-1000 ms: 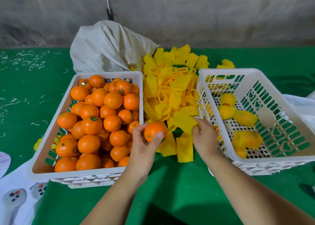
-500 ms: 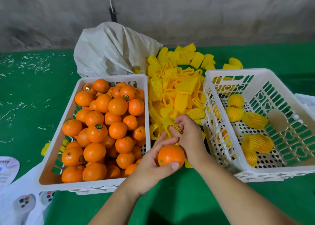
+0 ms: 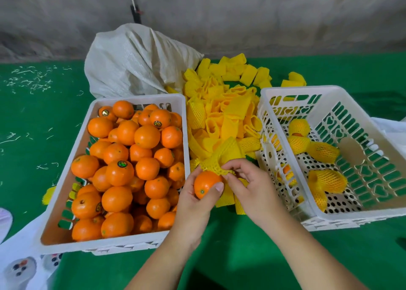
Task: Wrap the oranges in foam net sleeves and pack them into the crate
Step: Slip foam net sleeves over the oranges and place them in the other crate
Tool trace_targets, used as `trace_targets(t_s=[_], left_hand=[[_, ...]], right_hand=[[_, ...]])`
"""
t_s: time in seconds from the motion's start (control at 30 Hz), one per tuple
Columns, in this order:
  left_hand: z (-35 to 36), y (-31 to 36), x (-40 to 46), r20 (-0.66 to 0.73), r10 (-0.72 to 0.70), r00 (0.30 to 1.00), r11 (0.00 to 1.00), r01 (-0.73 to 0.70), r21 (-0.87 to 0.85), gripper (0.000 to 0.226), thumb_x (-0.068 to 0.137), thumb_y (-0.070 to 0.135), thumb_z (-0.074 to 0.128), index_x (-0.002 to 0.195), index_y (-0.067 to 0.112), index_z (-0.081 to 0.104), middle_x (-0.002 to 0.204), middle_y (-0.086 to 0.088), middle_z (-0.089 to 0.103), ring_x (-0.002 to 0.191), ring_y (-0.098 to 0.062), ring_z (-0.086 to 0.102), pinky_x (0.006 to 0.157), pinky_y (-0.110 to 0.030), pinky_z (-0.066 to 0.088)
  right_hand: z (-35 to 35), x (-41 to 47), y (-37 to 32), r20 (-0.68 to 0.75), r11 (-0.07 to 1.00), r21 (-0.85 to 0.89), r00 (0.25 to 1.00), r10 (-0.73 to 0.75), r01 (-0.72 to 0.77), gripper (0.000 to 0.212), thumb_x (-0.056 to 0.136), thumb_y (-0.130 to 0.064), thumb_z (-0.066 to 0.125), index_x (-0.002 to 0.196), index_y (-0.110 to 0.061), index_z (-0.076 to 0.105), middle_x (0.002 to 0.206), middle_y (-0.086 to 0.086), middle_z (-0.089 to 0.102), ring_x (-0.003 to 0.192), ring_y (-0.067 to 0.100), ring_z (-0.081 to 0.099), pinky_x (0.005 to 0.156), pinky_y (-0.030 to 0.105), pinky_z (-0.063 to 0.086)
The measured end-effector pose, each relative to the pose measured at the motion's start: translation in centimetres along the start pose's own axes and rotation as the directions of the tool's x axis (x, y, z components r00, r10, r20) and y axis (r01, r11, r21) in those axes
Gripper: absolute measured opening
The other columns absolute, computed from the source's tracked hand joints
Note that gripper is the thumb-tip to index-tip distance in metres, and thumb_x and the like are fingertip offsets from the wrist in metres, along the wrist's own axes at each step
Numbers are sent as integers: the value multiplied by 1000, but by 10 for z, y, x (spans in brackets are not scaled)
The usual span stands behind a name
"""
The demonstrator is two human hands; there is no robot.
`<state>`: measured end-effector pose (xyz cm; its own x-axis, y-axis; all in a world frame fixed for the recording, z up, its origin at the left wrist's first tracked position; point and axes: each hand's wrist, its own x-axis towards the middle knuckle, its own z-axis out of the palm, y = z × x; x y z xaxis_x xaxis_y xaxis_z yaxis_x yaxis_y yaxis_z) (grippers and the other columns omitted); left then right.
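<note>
Gripping orange [image 3: 205,185], left hand [image 3: 193,204], right hand [image 3: 252,193] pinching sleeve [image 3: 222,158]

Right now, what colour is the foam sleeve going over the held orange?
Yellow, with a diamond mesh pattern: the foam sleeve, seen in the head view.
</note>
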<state>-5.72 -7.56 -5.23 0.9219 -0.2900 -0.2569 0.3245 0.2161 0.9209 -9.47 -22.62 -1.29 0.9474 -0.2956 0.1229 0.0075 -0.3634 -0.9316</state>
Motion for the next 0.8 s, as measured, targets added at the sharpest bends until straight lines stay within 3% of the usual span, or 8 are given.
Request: trace_targets(t_s=[0.1, 0.17, 0.3, 0.37, 0.47, 0.57, 0.67, 0.8], left_hand=[[-1, 2, -4, -58, 67, 996, 992, -73, -105, 79, 62, 59, 97, 130, 46, 60, 134, -12, 66, 115, -26, 69, 104, -46, 56], [-4, 4, -5, -47, 79, 996, 979, -87, -183, 79, 70, 48, 94, 136, 49, 51, 141, -9, 62, 124, -23, 66, 111, -51, 50], [-18, 7, -11, 256, 49, 965, 995, -26, -92, 94, 80, 25, 86, 157, 44, 36, 154, -4, 57, 142, -26, 55, 121, -46, 40], [-20, 10, -13, 289, 36, 957, 998, -48, 37, 87, 82, 21, 77, 156, 43, 36, 148, 0, 60, 138, -24, 57, 120, -43, 42], [-9, 16, -14, 219, 117, 969, 969, -160, 189, 80, 81, 34, 84, 147, 32, 41, 136, -3, 66, 125, -23, 66, 104, -36, 55], [1, 18, -14, 35, 220, 975, 945, -222, 240, 73, 70, 46, 93, 123, 30, 46, 116, -10, 69, 103, -22, 71, 85, -38, 60], [2, 15, -15, -100, 268, 958, 904, -214, 369, 73, 61, 62, 90, 115, 46, 44, 123, -15, 61, 115, -32, 64, 91, -52, 59], [11, 19, -18, -168, 255, 952, 967, -246, 73, 60, 78, 26, 76, 131, 40, 50, 121, -13, 69, 109, -29, 70, 87, -39, 61]], right_hand=[[2, -13, -3, 6, 999, 51, 1000, -5, 5, 18, 98, -19, 67, 105, -35, 68, 97, -18, 71, 94, 9, 67, 80, 21, 52], [6, -20, -7, 28, 998, 68, 999, -21, 19, 13, 96, -28, 64, 105, -37, 66, 95, -18, 69, 91, 8, 65, 78, 19, 51], [13, -26, -11, 8, 992, 127, 1000, -20, 19, 9, 100, -25, 62, 106, -31, 65, 96, -14, 69, 89, 8, 64, 77, 23, 51], [9, -24, -13, -2, 994, 109, 1000, -28, 28, 10, 102, -21, 62, 106, -29, 65, 97, -15, 68, 89, 6, 64, 76, 18, 48], [1, -21, -19, -25, 995, 19, 995, -95, 95, 10, 98, -29, 59, 106, -28, 66, 96, -17, 67, 91, 2, 63, 74, 12, 45], [-1, -22, -26, 11, 965, -105, 970, -241, 241, 14, 99, -28, 57, 109, -25, 66, 101, -17, 63, 99, 6, 62, 82, 18, 47], [-2, -25, -27, 17, 926, -153, 938, -346, 345, 15, 101, -28, 56, 111, -24, 67, 107, -18, 57, 104, 6, 58, 85, 21, 47], [10, -30, -19, 9, 926, -75, 929, -370, 370, 26, 96, -27, 63, 122, -26, 64, 106, -20, 51, 100, 2, 55, 85, 9, 42]])
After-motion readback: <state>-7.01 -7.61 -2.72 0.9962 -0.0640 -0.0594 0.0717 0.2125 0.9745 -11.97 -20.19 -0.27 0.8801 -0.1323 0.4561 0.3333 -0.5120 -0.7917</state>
